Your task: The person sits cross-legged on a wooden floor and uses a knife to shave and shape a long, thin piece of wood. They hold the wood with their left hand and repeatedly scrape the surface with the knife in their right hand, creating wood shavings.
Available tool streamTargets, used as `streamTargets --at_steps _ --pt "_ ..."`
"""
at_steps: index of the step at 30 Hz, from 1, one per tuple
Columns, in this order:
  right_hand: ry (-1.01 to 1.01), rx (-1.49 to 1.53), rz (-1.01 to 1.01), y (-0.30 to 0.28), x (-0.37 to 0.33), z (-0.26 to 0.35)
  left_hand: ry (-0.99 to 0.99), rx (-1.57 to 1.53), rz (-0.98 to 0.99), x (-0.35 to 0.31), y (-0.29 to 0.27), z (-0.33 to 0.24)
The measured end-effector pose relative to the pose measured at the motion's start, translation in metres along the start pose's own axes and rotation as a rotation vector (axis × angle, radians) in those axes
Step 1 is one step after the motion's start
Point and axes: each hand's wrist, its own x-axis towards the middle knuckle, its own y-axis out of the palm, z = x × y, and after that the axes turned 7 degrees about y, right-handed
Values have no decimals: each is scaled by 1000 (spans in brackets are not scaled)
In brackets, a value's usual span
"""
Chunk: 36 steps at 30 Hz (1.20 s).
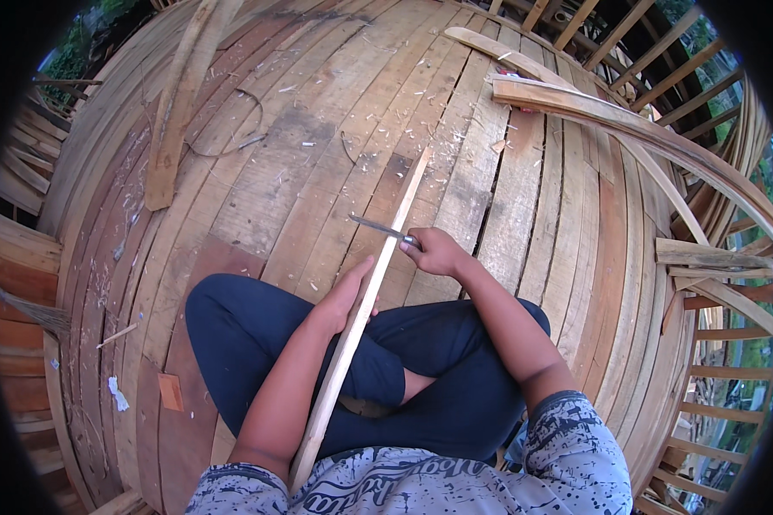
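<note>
A long, pale wooden strip [352, 337] runs from beside my left side, over my crossed legs, out to the floor ahead. My left hand [346, 294] is wrapped around it near its middle, the fingers curling under its far side. Farther along, my right hand [439, 251] grips the handle of a knife [378, 226]. Its grey blade points left and lies across the strip, ahead of my left hand. From this view I cannot tell how deep the edge sits in the wood.
Wood shavings [429, 129] litter the plank floor [318, 206]. A board [173, 129] lies at the far left, and long curved planks [601, 103] at the far right. At left are a bristle bundle [30, 309], a reddish wood piece [171, 392] and crumpled white scrap [118, 394]. Slatted railings [730, 372] edge the right.
</note>
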Motion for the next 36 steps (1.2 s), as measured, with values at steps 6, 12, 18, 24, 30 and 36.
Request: streamTargets --at_steps 6,12,18,24,30,36 --pt "-35 67 3 7 5 -1 281 473 -179 2 8 12" --pt "-29 -35 -36 3 3 3 421 951 -411 -6 29 10" --pt "160 -153 -124 9 -12 32 259 961 -273 -15 31 -11" --pt "134 -188 -357 27 -16 40 264 939 -328 -9 26 0" --pt "51 -235 -542 19 15 11 321 942 -314 -2 27 1" --pt "112 -223 -570 34 9 22 262 867 -244 10 15 4"
